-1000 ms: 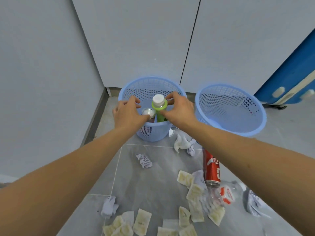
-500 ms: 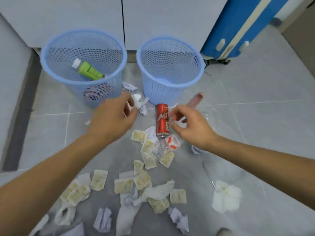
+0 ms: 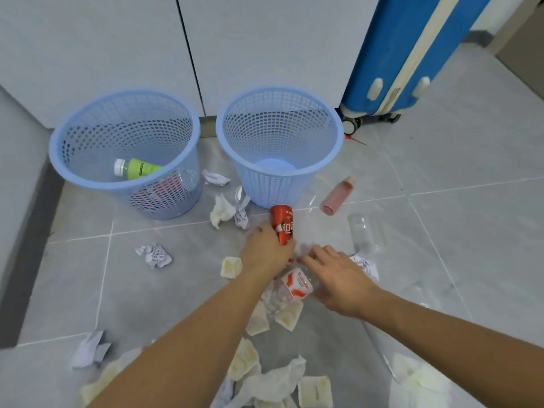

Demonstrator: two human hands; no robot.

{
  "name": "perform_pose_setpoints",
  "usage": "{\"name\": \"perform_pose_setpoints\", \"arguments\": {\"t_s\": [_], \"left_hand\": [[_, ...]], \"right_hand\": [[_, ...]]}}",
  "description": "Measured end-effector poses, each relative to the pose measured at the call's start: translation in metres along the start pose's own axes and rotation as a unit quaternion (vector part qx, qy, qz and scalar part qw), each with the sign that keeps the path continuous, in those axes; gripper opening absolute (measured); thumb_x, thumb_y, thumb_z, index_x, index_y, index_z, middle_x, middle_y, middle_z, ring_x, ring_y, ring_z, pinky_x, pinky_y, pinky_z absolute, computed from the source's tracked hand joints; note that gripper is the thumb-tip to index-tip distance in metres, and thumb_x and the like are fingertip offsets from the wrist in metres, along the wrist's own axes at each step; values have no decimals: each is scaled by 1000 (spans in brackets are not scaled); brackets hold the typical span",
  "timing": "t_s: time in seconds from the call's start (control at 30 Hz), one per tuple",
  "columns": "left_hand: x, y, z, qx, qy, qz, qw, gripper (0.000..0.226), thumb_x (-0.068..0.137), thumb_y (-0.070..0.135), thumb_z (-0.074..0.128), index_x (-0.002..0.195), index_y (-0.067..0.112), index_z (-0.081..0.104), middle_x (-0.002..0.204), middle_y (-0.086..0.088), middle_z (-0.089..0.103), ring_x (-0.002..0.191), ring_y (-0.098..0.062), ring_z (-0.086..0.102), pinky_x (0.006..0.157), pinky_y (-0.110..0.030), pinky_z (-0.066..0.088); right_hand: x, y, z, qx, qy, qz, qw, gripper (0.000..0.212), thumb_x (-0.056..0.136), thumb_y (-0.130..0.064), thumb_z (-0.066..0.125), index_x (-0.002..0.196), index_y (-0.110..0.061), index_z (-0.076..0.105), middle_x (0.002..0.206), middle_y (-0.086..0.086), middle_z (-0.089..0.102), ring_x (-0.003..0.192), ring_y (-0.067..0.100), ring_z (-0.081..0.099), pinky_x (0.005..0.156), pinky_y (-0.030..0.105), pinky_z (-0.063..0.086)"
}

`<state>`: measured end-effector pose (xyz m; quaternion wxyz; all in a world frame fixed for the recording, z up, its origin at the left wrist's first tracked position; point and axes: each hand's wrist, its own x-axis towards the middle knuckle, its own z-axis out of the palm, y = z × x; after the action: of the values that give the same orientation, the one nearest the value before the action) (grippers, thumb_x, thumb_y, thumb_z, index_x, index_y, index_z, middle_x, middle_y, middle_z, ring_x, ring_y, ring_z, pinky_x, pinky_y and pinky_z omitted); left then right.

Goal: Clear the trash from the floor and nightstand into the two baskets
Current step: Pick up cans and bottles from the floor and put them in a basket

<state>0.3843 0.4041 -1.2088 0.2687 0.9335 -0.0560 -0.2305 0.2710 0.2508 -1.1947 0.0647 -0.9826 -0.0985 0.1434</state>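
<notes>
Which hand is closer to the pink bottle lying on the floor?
Right. The right hand lies below and slightly left of the pink bottle; the left hand is farther left, gripping the red can.

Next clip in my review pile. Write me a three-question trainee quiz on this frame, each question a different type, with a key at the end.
1. True or false: the right basket already holds a bottle.
2. Multiple choice: the left hand is closed around which item? A) the pink bottle B) the red can C) the crumpled paper
3. Fill in: the green bottle lies inside the ____ basket.

Key: 1 false, since only its bare bottom shows; 2 B; 3 left. The right hand rests open over the clear bottle with a red and white label, not yet gripping it.
</notes>
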Motion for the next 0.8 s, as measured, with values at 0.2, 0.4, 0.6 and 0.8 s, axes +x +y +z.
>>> {"name": "perform_pose_setpoints", "arguments": {"t_s": [0.2,0.4,0.6,0.8], "left_hand": [[14,-1,9,23,-32,-28,999,64,76,60,72,118,13,56,113,-8,67,103,-29,67,78,-35,50],[-30,-30,-41,-56,-36,13,998,60,66,59,72,113,28,52,104,7,67,90,-16,67,78,-39,58],[-80,-79,-149,-121,127,84,981,52,67,65,70,107,47,43,103,20,65,90,-6,68,76,-40,59],[-67,-93,-278,-240,316,134,908,61,69,49,82,114,56,41,103,35,64,94,10,64,71,-15,48]], "right_hand": [[-2,-5,11,19,-38,-1,999,73,82,-40,77,143,-27,39,135,-1,51,119,22,55,98,36,44],[-33,1,-30,145,-27,1,989,56,76,-46,79,121,-33,48,118,-15,51,102,7,60,85,34,53],[-57,-16,-97,222,56,13,973,61,77,-60,76,123,-28,51,116,-12,56,97,10,63,72,29,54],[0,-73,-178,295,194,42,935,62,71,-49,84,124,-36,55,108,-16,66,89,9,68,71,20,53]]}}
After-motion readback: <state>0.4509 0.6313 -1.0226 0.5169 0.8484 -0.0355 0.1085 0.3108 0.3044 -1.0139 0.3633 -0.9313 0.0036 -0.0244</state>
